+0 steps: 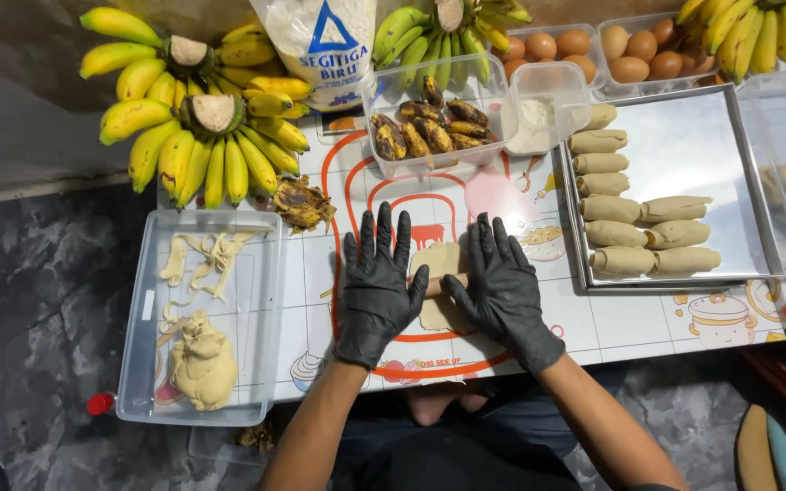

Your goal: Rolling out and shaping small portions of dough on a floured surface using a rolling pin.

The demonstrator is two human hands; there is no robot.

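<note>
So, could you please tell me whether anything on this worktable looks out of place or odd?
One thing: a dark, browned banana piece lies loose on the mat, beside the clear tub holding the others. Otherwise the dough rolls sit in neat rows on the metal tray.

Tabletop clutter, head view.
Yellow banana bunches (195,118) far left; white plastic flour bag (320,45) beside them; clear tub of browned cooked bananas (429,127) centre; small clear tub of white batter (546,114) next to it; brown eggs in clear trays (593,50) behind; steel tray (730,155) with rows of beige dough rolls (634,232) right; clear bin with dough lump and scraps (202,359) left.
</note>
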